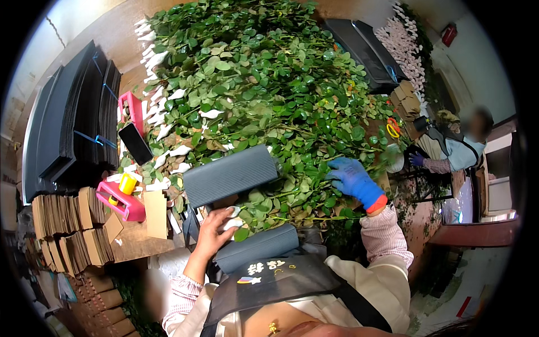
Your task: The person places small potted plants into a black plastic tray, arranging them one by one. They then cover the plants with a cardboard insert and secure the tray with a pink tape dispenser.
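My bare left hand (214, 231) holds white-sleeved flower heads (230, 225) between thumb and fingers. The leafy stems (290, 218) from these heads lie to the right, between two ridged grey pads. The far pad (231, 175) is just beyond my left hand; the near pad (259, 247) is against my apron. My right hand (353, 180), in a blue glove with an orange cuff, rests on leaves to the right. Its fingertips touch the foliage, and whether they pinch a stem is unclear. A large heap of leafy cut flower stems (261, 92) covers the table beyond.
On the left are pink tape dispensers (132, 206), a black phone (135, 144), cardboard pieces (156, 215) and stacked black sheets (71, 118). Orange-yellow scissors (393, 127) lie at right. Past them a person (457, 147) wears a purple glove. Black folded sheets (358, 50) stand at the back.
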The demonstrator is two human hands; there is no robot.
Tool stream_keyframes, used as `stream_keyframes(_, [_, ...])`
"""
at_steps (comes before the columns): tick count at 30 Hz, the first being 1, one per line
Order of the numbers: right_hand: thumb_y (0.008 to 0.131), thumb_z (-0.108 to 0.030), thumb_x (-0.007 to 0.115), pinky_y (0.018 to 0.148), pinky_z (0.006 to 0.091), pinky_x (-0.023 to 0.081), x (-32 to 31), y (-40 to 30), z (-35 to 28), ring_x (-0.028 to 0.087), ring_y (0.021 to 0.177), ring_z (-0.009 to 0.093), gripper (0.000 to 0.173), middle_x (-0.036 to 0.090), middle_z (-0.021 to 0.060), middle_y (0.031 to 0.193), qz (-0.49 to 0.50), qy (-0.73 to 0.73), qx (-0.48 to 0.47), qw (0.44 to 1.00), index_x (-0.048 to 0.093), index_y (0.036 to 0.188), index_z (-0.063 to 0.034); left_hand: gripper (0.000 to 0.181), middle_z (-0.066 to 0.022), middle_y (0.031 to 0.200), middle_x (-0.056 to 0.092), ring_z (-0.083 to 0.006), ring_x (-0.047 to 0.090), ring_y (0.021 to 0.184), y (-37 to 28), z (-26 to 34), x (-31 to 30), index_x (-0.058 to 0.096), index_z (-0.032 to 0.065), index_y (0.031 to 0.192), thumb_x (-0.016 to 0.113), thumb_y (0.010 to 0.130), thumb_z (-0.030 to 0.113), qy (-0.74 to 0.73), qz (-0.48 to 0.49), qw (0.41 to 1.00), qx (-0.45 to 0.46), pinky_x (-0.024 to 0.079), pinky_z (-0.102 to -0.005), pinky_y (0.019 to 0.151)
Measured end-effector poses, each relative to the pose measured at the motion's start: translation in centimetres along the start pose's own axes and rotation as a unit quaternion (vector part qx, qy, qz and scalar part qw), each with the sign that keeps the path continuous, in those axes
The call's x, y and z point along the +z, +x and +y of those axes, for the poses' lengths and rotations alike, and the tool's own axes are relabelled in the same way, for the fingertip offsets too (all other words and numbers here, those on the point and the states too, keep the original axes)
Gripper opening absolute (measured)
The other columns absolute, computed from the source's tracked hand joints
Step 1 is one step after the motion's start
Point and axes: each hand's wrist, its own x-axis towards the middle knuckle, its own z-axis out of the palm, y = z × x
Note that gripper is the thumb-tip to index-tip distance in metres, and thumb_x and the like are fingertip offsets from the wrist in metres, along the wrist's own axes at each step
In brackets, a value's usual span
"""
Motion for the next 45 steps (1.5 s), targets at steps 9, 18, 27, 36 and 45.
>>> stream_keyframes(9, [0.093, -0.027, 0.072, 0.093, 0.0469, 0.055, 2.1, 13.7, 0.6, 0.07, 0.107, 0.032, 0.031, 0.076, 0.009, 0.113, 0.283, -0.02, 0.119, 0.951, 0.074, 0.123, -0.0196, 0.071, -0.0191, 0.133, 0.047, -0.0332, 0.064, 0.118, 0.8, 1.3, -0.5, 0.055, 0.0154, 0.155, 0.083, 0.091, 0.006, 0.092, -0.063, 0.994, -0.022, 0.06, -0.0387, 0.098])
stream_keyframes(18, [0.092, -0.018, 0.069, 0.086, 0.0466, 0.054, -10.1, 10.6, 1.1, 0.067, 0.095, 0.033, 0.031, 0.072, 0.0107, 0.099, 0.406, -0.004, 0.109, 0.907, 0.075, 0.123, -0.0175, 0.052, -0.0147, 0.127, 0.063, -0.031, 0.068, 0.114, 0.6, 3.2, -0.6, 0.064, 0.0067, 0.135, 0.086, 0.087, 0.008, 0.036, -0.01, 0.999, -0.013, 0.061, -0.0387, 0.093])
stream_keyframes(27, [0.095, -0.03, 0.072, 0.102, 0.0451, 0.055, 3.2, 14.8, 6.0, 0.07, 0.114, 0.036, 0.048, 0.073, 0.0154, 0.127, -0.014, 0.017, 0.216, 0.976, 0.066, 0.141, -0.0179, 0.045, -0.0145, 0.127, 0.066, -0.0338, 0.069, 0.113, 0.7, 1.9, -0.3, 0.068, 0.0051, 0.129, 0.085, 0.088, 0.011, 0.006, -0.002, 0.999, -0.035, 0.059, -0.0403, 0.093])
stream_keyframes(36, [0.088, -0.004, 0.072, 0.102, 0.0448, 0.055, -15.6, 4.7, 21.9, 0.07, 0.113, 0.036, 0.042, 0.074, 0.0146, 0.122, 0.316, -0.011, 0.095, 0.944, 0.074, 0.129, -0.0149, 0.046, -0.012, 0.126, 0.066, -0.0291, 0.067, 0.114, 0.6, 2.0, 0.1, 0.068, 0.0055, 0.127, 0.087, 0.085, 0.005, -0.011, -0.003, 0.998, -0.064, 0.062, -0.0368, 0.093])
stream_keyframes(45, [0.088, -0.019, 0.067, 0.089, 0.0443, 0.055, -18.0, 23.5, 9.0, 0.07, 0.109, 0.035, 0.032, 0.074, 0.0165, 0.119, 0.368, -0.302, 0.072, 0.876, 0.073, 0.118, -0.0085, 0.043, -0.0146, 0.129, 0.062, -0.0319, 0.062, 0.118, 0.1, 2.2, -0.2, 0.071, 0.0089, 0.128, 0.085, 0.087, 0.009, 0.054, 0.002, 0.997, -0.047, 0.058, -0.0379, 0.096])
